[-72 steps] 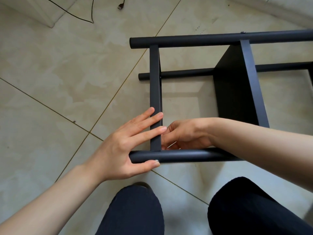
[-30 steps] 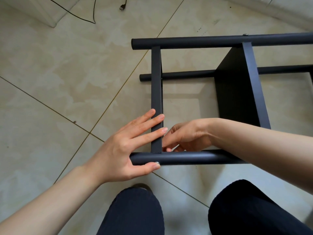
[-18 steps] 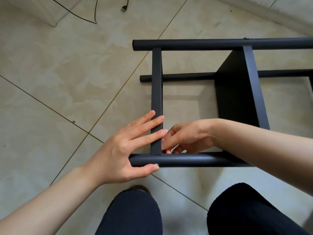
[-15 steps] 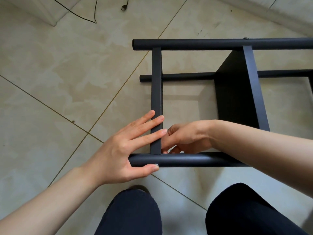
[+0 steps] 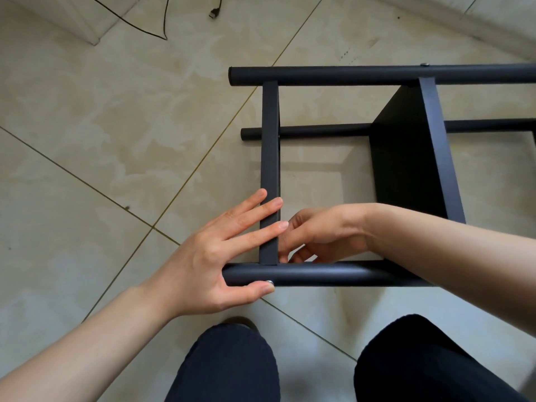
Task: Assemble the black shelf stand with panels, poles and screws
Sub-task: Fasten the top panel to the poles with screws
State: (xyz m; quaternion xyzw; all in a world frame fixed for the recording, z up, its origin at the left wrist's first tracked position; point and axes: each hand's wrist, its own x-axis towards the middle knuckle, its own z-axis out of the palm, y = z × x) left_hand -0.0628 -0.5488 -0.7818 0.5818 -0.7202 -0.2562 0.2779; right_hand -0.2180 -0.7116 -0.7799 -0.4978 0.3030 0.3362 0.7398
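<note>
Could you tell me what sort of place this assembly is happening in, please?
Probably an indoor room in a home: the black shelf stand lies on a glossy beige tiled floor, a cable with a USB plug trails across it, and a pale wall base runs along the far edge.

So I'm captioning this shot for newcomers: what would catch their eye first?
The black shelf stand lying on its side on the tiled floor. The left hand braces the near pole and end panel; the right hand works inside that corner.
</note>
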